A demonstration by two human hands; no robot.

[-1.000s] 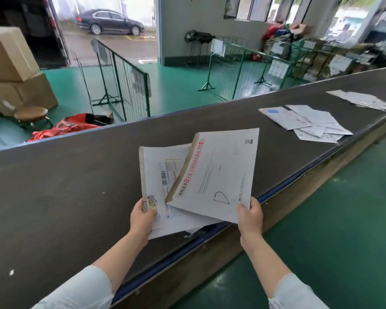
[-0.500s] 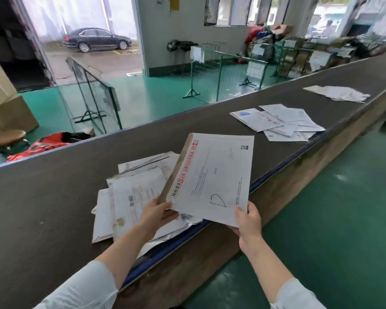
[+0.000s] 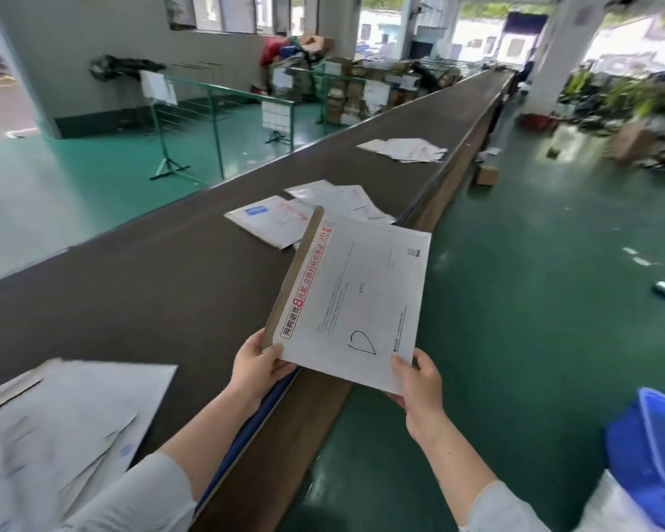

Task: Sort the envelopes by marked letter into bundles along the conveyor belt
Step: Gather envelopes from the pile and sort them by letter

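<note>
Both hands, left (image 3: 256, 368) and right (image 3: 419, 382), gripped the D-marked envelope (image 3: 354, 301), aimed at the twelve-o'clock bundle (image 3: 304, 215), presumably its destination.

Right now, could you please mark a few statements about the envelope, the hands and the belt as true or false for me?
1. The left hand and the right hand hold one envelope by its near corners. True.
2. That envelope lies flat on the belt. False: it is held up, tilted, over the belt's near edge.
3. A hand-drawn mark sits near the envelope's near edge. True.
4. The belt ahead is bare. False: a nearer pile and a farther pile of envelopes lie on it.
</note>
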